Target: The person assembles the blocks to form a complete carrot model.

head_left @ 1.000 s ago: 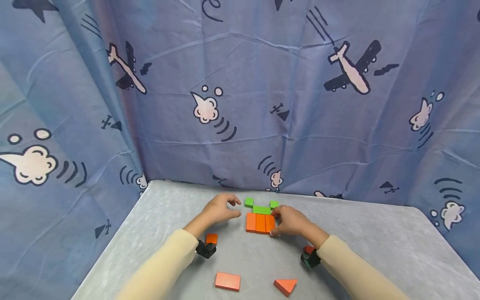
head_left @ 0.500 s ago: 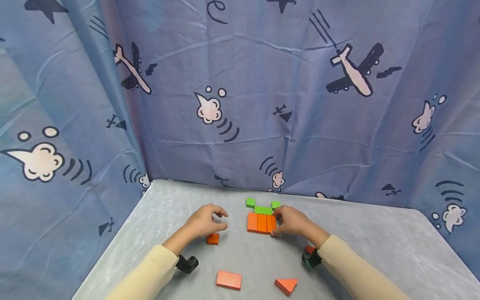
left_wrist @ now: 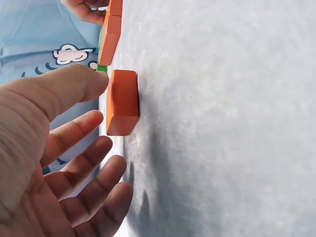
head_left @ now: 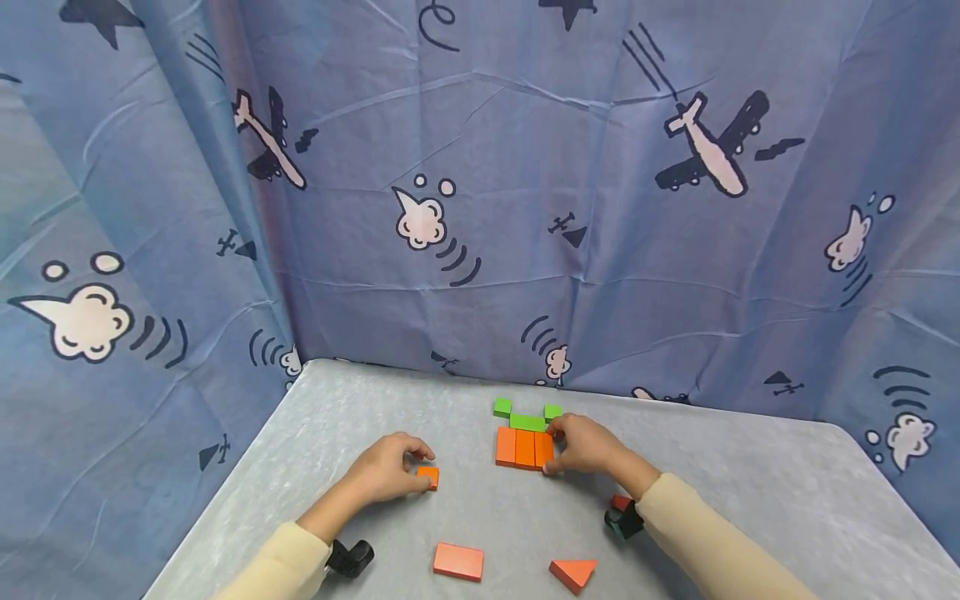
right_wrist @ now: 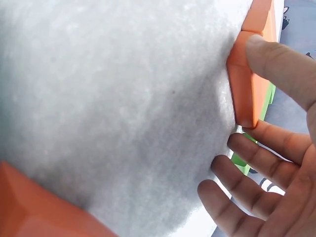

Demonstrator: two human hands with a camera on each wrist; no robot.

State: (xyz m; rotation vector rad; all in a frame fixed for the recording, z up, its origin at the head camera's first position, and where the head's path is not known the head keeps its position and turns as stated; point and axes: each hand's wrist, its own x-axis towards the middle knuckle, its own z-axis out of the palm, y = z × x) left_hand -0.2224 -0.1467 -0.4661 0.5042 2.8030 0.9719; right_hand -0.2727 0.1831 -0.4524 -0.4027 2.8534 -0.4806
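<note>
Head view | creased blue printed cloth [head_left: 495, 317], upper frame | pale mottled tabletop [head_left: 735, 475], lower frame | right hand [head_left: 588, 444], right of centre: pinching smooth orange slab [head_left: 543, 450] at right end of row [head_left: 515, 447] | left hand [head_left: 382, 469], lower left of centre: loosely parted fingers, thumb beside squared orange block [head_left: 431, 472], contact unclear

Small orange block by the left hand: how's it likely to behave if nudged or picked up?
The small orange block is probably stiff, judging by its straight, crisp edges. Nudged, it should slide rather than roll, since its faces are flat. Tipping seems unlikely: it lies low on the pale tabletop.
</note>
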